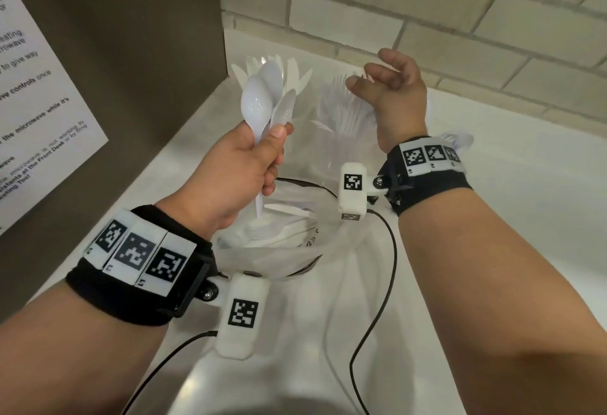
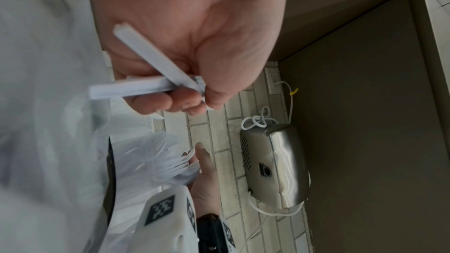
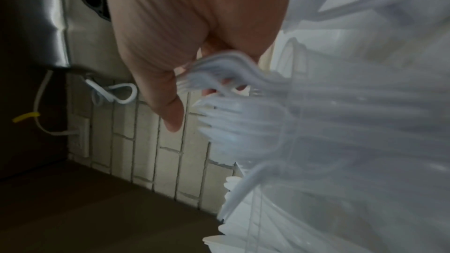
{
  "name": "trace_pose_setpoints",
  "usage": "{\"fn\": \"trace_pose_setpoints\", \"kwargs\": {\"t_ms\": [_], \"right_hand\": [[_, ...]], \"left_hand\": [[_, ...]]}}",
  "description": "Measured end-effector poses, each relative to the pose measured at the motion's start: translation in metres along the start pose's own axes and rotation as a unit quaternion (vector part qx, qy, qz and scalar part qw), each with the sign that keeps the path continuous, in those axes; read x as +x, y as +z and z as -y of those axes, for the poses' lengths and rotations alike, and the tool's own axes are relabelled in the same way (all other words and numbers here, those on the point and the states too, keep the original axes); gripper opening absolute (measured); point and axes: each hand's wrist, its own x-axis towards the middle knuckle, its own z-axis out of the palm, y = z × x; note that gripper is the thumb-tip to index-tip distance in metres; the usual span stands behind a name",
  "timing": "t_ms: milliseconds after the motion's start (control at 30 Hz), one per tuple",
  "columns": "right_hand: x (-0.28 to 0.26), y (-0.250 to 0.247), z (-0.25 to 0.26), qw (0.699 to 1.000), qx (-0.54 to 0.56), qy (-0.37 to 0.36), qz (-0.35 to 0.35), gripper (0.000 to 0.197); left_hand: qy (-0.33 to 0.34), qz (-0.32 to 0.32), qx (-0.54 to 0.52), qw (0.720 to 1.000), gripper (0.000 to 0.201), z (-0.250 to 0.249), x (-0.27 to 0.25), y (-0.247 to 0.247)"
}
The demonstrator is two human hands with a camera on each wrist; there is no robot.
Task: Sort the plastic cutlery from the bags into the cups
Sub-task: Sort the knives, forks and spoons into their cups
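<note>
A white counter [image 1: 525, 217] runs into a corner, with a brown panel [image 1: 131, 53] carrying a printed notice [image 1: 42, 102] on the left and pale brick tile [image 1: 460, 20] behind. Nearest the panel stands a cup [image 1: 262, 68] already bristling with white cutlery; knife blades and what look like fork heads fan out of it, so that one seems well stocked. In front of it the left hand [image 1: 236, 178] grips a small bunch of spoons [image 1: 262, 99] by the handles, bowls up; the left wrist view shows the fingers curled round the crossed handles [image 2: 146, 76]. Those spoons have not yet gone into any cup. Below that hand an open bag [image 1: 289, 234] still holds a loose heap of white pieces, so sorting is, by my reckoning, somewhere in the middle and not near the end. To the right a clear holder of forks [image 1: 345, 109] stands upright; whether it is a cup or another bag I cannot tell. The right hand [image 1: 391, 86] hovers at the fork heads with loosely bent fingers; the right wrist view is blurred, and whether it pinches the tines [image 3: 219, 76] I cannot tell. Further right a few spoon bowls [image 1: 460, 142] peek out behind the right wrist, their container hidden
</note>
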Motion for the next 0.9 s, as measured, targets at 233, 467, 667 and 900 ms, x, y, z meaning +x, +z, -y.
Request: {"fn": "trace_pose_setpoints", "kwargs": {"t_ms": [233,467,667,900], "right_hand": [[0.001,-0.007,-0.016,0.987,-0.136,-0.075,0.024,0.02],[-0.008,-0.001,0.006,0.981,-0.146,-0.124,-0.015,0.012],[-0.067,0.024,0.047,0.975,-0.114,-0.045,0.184,0.009],[-0.089,0.039,0.037,0.969,-0.146,0.026,0.199,0.011]], "left_hand": [[-0.005,0.009,-0.01,1.0,0.023,0.001,-0.001,0.004],[-0.024,0.026,-0.031,0.999,0.033,-0.001,-0.004,0.004],[-0.025,0.038,-0.027,0.999,0.036,-0.002,-0.005,0.007],[-0.002,0.086,0.033,0.996,0.035,0.004,-0.012,0.013]]}}
